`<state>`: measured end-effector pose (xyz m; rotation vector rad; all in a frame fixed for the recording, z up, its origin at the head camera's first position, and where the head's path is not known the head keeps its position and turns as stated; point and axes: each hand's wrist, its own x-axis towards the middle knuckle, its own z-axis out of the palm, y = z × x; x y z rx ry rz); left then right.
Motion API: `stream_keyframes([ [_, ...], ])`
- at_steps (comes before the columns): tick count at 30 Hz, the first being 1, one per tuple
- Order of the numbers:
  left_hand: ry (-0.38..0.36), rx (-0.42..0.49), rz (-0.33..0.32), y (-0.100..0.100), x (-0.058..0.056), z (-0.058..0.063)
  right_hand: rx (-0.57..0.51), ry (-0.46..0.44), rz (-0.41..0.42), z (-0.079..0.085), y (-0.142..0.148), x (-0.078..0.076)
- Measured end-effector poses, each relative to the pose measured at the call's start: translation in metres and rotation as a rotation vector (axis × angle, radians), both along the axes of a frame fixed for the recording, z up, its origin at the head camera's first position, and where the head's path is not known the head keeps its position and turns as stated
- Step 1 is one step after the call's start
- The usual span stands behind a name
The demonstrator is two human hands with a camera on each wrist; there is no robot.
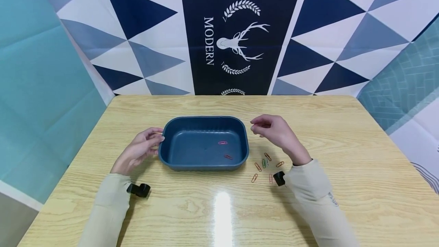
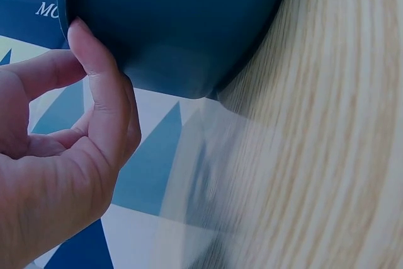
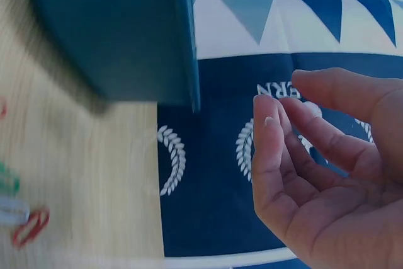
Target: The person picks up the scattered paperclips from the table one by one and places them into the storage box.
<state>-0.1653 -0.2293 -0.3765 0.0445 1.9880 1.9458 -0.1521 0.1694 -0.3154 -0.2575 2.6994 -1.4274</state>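
Note:
My left hand (image 1: 142, 148) holds the left end of a dark blue plastic tub (image 1: 203, 168), thumb and fingertips at its rim. In the left wrist view the thumb (image 2: 104, 92) lies along the tub's end near the edge. Inside, on the tub's floor, are a pink paper clip (image 1: 223, 143) and a red paper clip (image 1: 228, 157). Just off the tub's right end, my right hand (image 1: 276, 130) hovers with loosely bent fingers. The right wrist view shows a gap between thumb and fingers (image 3: 334, 92), with nothing held there.
Several loose paper clips lie on the wooden table (image 1: 185, 205) below the right hand, among them a green clip (image 1: 263, 163) and an orange clip (image 1: 258, 167). A patterned cloth (image 1: 154, 29) hangs behind the table's far edge. Both wrists wear small black cameras.

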Motion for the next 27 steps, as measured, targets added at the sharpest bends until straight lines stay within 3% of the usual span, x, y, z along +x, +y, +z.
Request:
stream_keyframes([
  [12, -0.004, 0.013, 0.009, 0.000, -0.001, -0.002, 0.079, -0.087, -0.016, -0.016, 0.033, 0.004],
  [21, -0.009, 0.007, 0.009, -0.001, -0.001, -0.001, 0.104, -0.159, -0.001, -0.024, 0.042, 0.003],
  [27, -0.008, -0.002, 0.011, 0.000, -0.001, -0.002, 0.230, -0.150, -0.010, -0.030, 0.045, 0.003],
])
